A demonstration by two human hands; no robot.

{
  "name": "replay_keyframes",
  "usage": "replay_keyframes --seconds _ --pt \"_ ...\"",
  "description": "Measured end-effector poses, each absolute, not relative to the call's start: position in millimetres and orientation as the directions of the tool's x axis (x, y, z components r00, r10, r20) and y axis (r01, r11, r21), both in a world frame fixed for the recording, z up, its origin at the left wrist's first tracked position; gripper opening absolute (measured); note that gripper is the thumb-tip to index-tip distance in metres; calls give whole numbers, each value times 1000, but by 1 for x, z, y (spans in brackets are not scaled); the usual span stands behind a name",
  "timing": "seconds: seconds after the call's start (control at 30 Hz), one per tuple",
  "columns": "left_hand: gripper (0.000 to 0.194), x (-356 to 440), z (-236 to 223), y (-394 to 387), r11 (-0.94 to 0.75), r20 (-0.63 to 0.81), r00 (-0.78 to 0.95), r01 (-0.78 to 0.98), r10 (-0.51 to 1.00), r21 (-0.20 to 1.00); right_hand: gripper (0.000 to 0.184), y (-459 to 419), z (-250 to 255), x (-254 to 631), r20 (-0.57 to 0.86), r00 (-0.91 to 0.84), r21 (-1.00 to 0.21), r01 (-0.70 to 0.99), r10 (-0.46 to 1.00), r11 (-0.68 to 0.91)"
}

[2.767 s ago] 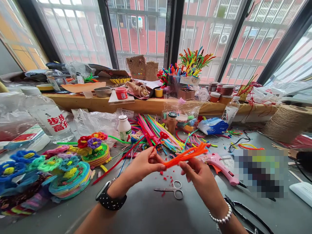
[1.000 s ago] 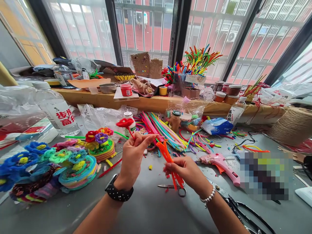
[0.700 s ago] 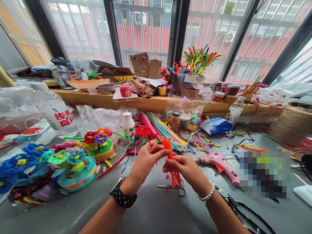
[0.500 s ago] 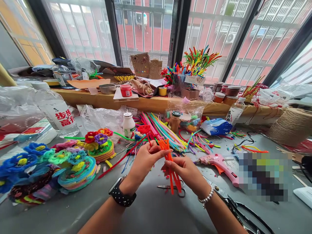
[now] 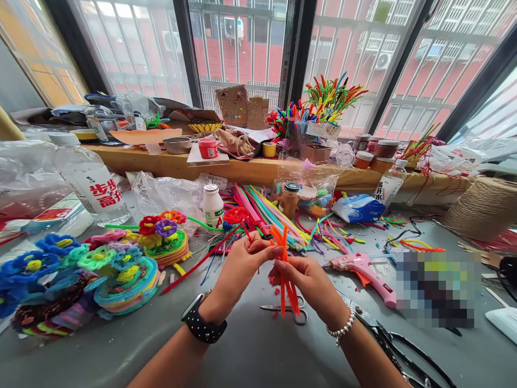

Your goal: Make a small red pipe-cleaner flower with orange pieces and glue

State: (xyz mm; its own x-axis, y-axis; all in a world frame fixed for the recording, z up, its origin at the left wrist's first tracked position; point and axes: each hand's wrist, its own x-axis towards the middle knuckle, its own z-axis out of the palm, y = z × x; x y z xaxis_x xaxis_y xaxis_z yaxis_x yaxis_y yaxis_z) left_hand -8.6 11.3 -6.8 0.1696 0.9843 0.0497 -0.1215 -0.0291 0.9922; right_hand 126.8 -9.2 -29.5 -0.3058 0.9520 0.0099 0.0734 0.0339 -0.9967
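Observation:
My left hand point(image 5: 242, 264) is closed on a long red pipe cleaner stem whose curled red flower head point(image 5: 235, 215) sticks up behind it, and its fingertips also pinch the top of an orange pipe cleaner bundle point(image 5: 285, 269). My right hand point(image 5: 309, 280) is wrapped round the middle of that orange bundle, which stands nearly upright between the two hands, its ends poking out above and below. Both hands hover just above the grey table point(image 5: 250, 350). Small silver scissors point(image 5: 288, 311) lie flat on the table directly under the bundle.
Pipe-cleaner flower mats point(image 5: 121, 280) pile up at the left. Loose coloured pipe cleaners point(image 5: 270, 215), a small white bottle point(image 5: 212, 205) and a brown jar point(image 5: 289, 200) lie behind the hands. A pink glue gun point(image 5: 363, 269) and large black scissors point(image 5: 399, 347) sit at the right; a wooden shelf point(image 5: 250, 172) runs behind.
The orange bundle has swung from lying sideways to nearly upright. My left hand lowered the red flower stem and came back to pinch the bundle's top beside my right hand.

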Motion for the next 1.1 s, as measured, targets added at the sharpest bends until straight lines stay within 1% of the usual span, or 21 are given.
replay_keyframes --seconds 0.2,0.27,0.33,0.47,0.57,0.63,0.73,0.87,1.03,1.1 --pt "42 -9 -5 11 -91 101 24 -266 995 960 41 -8 -29 128 -15 -330 -996 91 944 16" --pt "42 -10 -6 12 -128 133 -3 -287 991 949 41 -9 -29 128 -23 -332 -995 95 943 9" --pt "42 -10 -7 13 -133 140 5 -270 990 954 41 -10 -29 128 -24 -334 -996 91 942 7" --pt "42 -9 -6 12 -79 96 69 -225 993 971 41 -10 -29 127 -36 -346 -998 64 938 -15" --pt "42 -9 -5 12 -85 103 73 -222 992 971 40 -10 -28 127 -37 -345 -999 49 938 -22" --pt "42 -9 -5 11 -83 99 73 -204 992 975 38 -10 -29 127 -18 -319 -999 46 948 -3" --pt "42 -8 -7 11 -56 76 116 -166 990 984 37 -8 -31 128 21 -268 -999 31 963 30" --pt "37 -7 -8 10 -41 59 154 -118 986 992 38 -8 -32 128 13 -256 -1000 -11 966 10" --pt "38 -8 -5 11 -12 46 113 -291 993 957 38 -10 -30 128 -57 -390 -997 -29 919 -74" --pt "39 -9 -3 11 -3 41 115 -310 992 951 38 -11 -29 127 -86 -432 -995 -17 898 -103"
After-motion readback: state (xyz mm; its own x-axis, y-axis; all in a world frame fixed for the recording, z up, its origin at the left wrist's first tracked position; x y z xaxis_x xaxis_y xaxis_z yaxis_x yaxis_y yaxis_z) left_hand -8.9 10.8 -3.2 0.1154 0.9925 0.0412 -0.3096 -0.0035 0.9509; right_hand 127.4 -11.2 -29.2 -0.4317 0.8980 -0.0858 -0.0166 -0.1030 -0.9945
